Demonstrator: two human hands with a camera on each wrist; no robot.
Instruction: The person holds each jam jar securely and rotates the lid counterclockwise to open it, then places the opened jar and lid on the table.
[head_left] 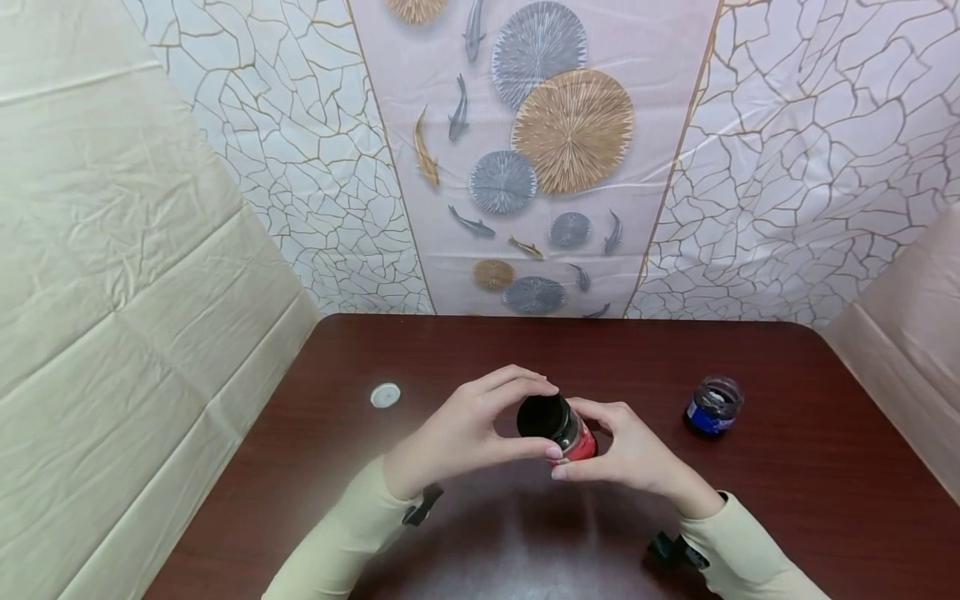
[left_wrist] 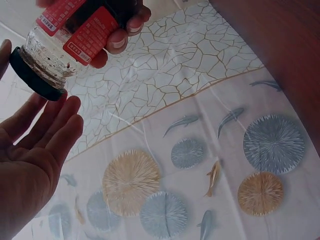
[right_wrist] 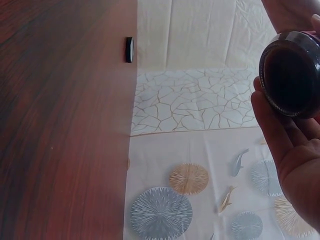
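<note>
A glass jar (head_left: 582,442) with a red label and a black lid (head_left: 538,417) is held tilted above the table, its lid end toward the left. My left hand (head_left: 471,427) grips the lid's rim between thumb and fingers. Around the jar's body curl the fingers and thumb of my right hand (head_left: 636,448). Dark contents and smeared clear glass near the lid show on the jar (left_wrist: 75,40) in the left wrist view. The right wrist view shows the jar's round dark base (right_wrist: 290,80) facing the camera.
On the dark red-brown table (head_left: 637,358), a small glass jar (head_left: 712,407) with a blue label stands uncovered to the right. A round lid (head_left: 386,395), pale inside, lies to the left. A patterned cloth (head_left: 525,167) hangs behind the table.
</note>
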